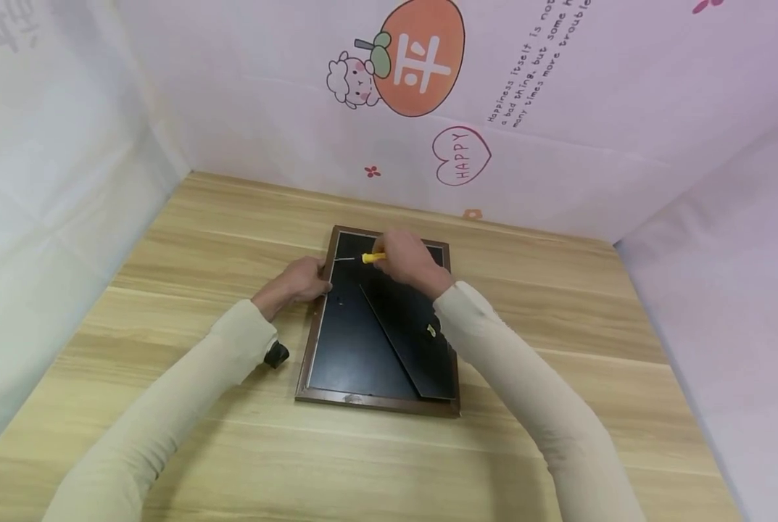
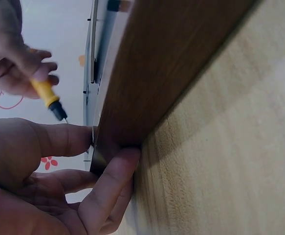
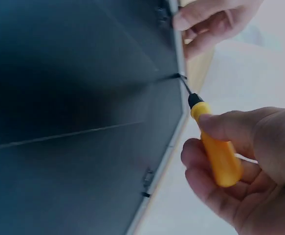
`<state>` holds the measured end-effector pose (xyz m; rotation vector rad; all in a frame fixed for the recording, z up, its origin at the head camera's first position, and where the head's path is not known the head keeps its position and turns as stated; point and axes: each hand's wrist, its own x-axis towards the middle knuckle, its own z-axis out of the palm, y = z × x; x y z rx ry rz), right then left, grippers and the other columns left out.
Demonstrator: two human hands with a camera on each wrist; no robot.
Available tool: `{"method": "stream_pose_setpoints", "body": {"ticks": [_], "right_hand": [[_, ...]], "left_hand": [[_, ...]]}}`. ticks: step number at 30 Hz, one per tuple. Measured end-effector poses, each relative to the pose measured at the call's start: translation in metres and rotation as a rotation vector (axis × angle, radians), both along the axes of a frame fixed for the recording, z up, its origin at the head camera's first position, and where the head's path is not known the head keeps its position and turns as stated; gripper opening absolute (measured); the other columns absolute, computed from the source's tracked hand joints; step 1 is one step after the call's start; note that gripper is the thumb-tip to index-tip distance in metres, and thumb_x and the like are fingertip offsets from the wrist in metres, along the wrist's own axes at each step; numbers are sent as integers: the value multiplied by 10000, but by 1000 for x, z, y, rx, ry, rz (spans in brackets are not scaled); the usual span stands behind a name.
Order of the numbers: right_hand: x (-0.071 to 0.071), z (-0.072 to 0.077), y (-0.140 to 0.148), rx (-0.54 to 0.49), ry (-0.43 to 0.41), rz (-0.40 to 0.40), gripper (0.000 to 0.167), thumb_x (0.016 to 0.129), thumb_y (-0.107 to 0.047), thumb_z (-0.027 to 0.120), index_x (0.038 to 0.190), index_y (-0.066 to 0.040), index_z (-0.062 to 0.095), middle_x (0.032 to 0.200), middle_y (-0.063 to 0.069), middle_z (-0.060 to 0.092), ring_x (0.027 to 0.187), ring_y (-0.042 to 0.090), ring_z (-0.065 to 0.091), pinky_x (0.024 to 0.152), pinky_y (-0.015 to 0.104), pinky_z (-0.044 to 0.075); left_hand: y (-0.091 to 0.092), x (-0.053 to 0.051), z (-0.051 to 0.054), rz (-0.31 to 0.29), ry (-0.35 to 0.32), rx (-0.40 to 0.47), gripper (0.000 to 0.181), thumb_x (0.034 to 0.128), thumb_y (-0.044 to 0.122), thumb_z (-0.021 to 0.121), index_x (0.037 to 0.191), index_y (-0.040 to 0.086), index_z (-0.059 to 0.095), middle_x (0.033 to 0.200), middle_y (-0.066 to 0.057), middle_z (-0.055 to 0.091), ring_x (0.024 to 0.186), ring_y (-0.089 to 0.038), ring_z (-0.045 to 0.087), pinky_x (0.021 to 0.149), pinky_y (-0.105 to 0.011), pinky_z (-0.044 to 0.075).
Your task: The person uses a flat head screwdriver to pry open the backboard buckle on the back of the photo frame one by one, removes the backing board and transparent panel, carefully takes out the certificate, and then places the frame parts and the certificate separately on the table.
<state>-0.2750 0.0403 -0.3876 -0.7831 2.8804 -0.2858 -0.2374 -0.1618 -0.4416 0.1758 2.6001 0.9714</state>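
A picture frame point(image 1: 312, 348) with a brown rim lies face down on the table, its black backing board point(image 1: 349, 355) upward. My left hand point(image 1: 305, 279) grips the frame's left rim, thumb on the top edge and fingers against the outer side point(image 2: 122, 98). In my right hand point(image 1: 404, 255) is a screwdriver point(image 3: 218, 147) with a yellow handle, pinched between thumb and fingers. The screwdriver's thin tip meets a small dark tab point(image 3: 177, 76) at the inner edge of the rim, close to the left fingers in the right wrist view.
A black stand leg point(image 1: 404, 348) lies slanted across the backing board. Small metal hangers point(image 3: 148, 177) and another dark tab point(image 3: 145, 195) sit along the rim. The wood-grain table point(image 1: 232, 449) is bordered by printed white cloth walls point(image 1: 265, 109).
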Motion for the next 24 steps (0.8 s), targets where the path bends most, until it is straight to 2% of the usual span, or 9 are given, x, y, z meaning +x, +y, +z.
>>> {"method": "stream_pose_setpoints", "body": {"ticks": [4,9,13,18,24], "right_hand": [[5,-9,7,75,32,-58,179,916,-186,693,1044,-78,756,1011,69,729,824,201,634,791,347,575],[10,-13,14,117,57,-110,178,906,-189,696,1051,-108,757,1037,55,727,860,197,655,800,361,581],[14,-13,25,87,31,-109,192,908,-189,707,1065,-88,751,1050,74,730,882,210,667,807,364,575],[18,-14,53,36,36,-97,203,907,-199,713,1057,-67,750,1026,96,738,907,241,678,796,391,566],[30,-8,96,-59,46,-181,206,901,-193,719,1037,-39,745,1014,136,737,909,277,679,786,423,553]], "left_hand": [[1,0,-2,-3,1,-2,410,936,102,597,1325,-21,559,1099,-211,682,887,-246,597,812,-327,501],[1,-1,-3,13,-17,2,441,943,109,596,1363,-12,533,1132,-216,679,916,-258,613,848,-348,511],[0,0,-5,22,-28,2,473,950,118,594,1395,-12,499,1184,-227,660,971,-277,614,899,-380,514],[1,0,-4,22,-31,1,453,955,123,589,1380,-11,513,1191,-225,659,977,-279,621,897,-377,518],[1,1,-1,42,-55,23,463,964,116,582,1396,-22,489,1193,-227,650,986,-278,623,898,-374,524]]}}
